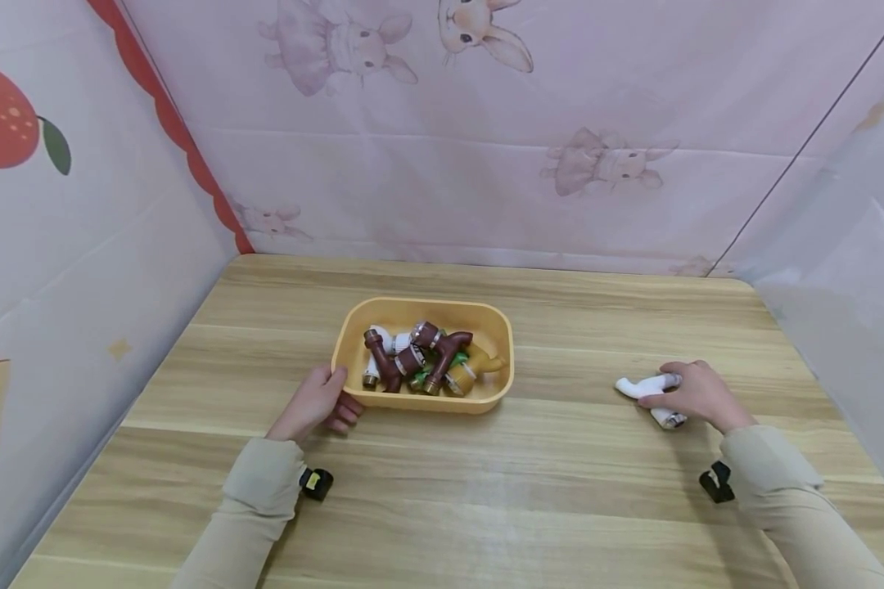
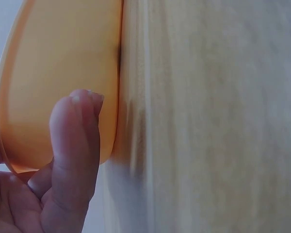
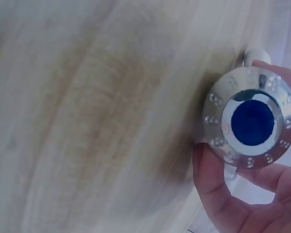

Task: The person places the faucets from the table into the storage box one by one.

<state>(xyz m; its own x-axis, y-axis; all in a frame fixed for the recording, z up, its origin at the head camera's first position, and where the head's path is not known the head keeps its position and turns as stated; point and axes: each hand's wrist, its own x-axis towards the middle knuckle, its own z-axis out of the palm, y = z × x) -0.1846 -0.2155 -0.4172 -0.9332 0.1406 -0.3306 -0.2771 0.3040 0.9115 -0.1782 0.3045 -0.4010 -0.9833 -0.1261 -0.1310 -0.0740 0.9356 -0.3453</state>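
Note:
A yellow plastic bin (image 1: 412, 402) sits on the table, and my left hand (image 1: 320, 405) grips its near left corner. The thumb lies at the rim while the fingers (image 2: 72, 150) are against the outer wall. Inside are several taps: a brown tap (image 1: 448, 356), another brown tap (image 1: 387, 372), a mustard-yellow tap (image 1: 471, 370), white ones and bits of green, partly covered. Over at the right, my right hand (image 1: 701, 394) holds a white tap (image 1: 639, 388) between thumb and fingers, low at the tabletop. The right wrist view shows its silver knob (image 3: 213, 121) with a blue centre.
The wood-grain table (image 1: 442, 491) spans the space between the arms. Behind it hangs a pink cloth wall (image 1: 486, 196) printed with rabbits, and pale walls close both sides. A black wrist mount (image 1: 718, 483) sticks out beside the right cuff, another (image 1: 317, 484) beside the left.

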